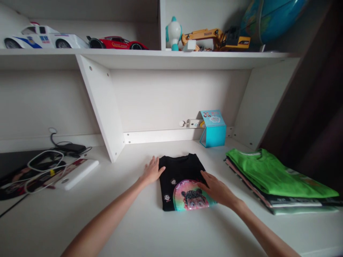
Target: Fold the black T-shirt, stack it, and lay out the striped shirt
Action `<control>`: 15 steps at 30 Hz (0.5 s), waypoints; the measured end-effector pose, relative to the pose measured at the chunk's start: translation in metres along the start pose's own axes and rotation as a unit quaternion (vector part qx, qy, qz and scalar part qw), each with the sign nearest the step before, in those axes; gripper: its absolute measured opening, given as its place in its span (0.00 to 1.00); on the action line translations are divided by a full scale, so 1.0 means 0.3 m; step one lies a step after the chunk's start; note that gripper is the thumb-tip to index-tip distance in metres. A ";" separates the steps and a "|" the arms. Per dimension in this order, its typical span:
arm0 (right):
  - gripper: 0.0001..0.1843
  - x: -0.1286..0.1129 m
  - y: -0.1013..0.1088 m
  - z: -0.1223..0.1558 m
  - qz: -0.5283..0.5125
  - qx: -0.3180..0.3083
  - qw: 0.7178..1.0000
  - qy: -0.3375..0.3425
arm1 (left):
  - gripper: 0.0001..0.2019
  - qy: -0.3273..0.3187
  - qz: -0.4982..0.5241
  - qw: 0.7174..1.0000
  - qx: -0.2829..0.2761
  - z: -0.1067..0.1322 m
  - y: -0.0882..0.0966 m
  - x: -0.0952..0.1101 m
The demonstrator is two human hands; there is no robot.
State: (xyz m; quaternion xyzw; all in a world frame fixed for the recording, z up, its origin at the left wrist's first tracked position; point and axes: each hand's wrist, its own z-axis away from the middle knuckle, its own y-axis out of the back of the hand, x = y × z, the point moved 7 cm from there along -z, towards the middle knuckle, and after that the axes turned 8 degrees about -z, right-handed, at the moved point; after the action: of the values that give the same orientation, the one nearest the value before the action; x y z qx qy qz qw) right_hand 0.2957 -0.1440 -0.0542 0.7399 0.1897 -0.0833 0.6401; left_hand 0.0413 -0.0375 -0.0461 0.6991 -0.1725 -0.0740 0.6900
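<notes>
From my end of the feed I have a black shirt lying on the white tabletop, squarely between my two hands, its neckline at the far edge and its round, colourful print facing up near the close edge. My left hand is loosely spread at the shirt's far left corner, thumb over the fabric and fingers along the side. My right hand lies across the right edge, fingers extended and slightly apart, tips on the cloth beside the print. I see neither hand gripping anything; both just touch the shirt.

As for progress, I judge the folding to be largely done: the shirt makes a compact, flat block, and I see no sleeve sticking out. I cannot tell how the layers lie underneath. To the right, a stack of folded clothes has a green shirt on top; the black one lies apart from it. What seems left at most is some smoothing of the edges.
</notes>
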 end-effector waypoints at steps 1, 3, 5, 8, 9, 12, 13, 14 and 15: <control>0.27 0.031 0.020 0.001 0.006 0.006 1.000 -0.023 | 0.30 0.017 -0.001 1.000 0.005 0.014 0.009 -0.013; 0.22 0.091 0.051 0.001 0.014 0.014 0.998 -0.057 | 0.24 0.012 0.007 1.000 0.010 0.052 0.024 -0.021; 0.17 0.131 0.059 -0.005 0.010 0.017 0.997 -0.077 | 0.19 -0.026 0.030 0.999 0.025 0.089 0.039 -0.007; 0.12 0.139 0.038 -0.031 -0.010 0.021 0.996 -0.090 | 0.14 -0.062 0.095 0.993 0.037 0.112 0.041 0.025; 0.11 0.130 0.029 -0.044 -0.017 0.024 0.995 -0.092 | 0.12 -0.064 0.126 0.989 0.030 0.109 0.034 0.036; 0.07 0.093 0.017 -0.082 -0.042 0.033 0.994 -0.090 | 0.07 -0.038 0.255 0.966 -0.009 0.088 0.005 0.061; 0.06 0.083 0.021 -0.091 -0.052 0.037 0.994 -0.088 | 0.08 -0.022 0.309 0.950 -0.024 0.085 -0.003 0.067; 0.06 0.077 0.028 -0.097 -0.064 0.043 0.993 -0.085 | 0.09 -0.003 0.365 0.930 -0.038 0.086 -0.009 0.072; 0.06 0.074 0.040 -0.099 -0.077 0.049 0.992 -0.082 | 0.12 0.014 0.417 0.908 -0.052 0.092 -0.011 0.078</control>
State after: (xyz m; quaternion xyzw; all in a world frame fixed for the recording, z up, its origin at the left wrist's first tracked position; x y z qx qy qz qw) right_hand 0.3169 -0.1123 -0.0465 0.7440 0.1887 -0.2019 0.6083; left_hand 0.0540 -0.0715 -0.0473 0.5279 -0.4338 0.2214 0.6958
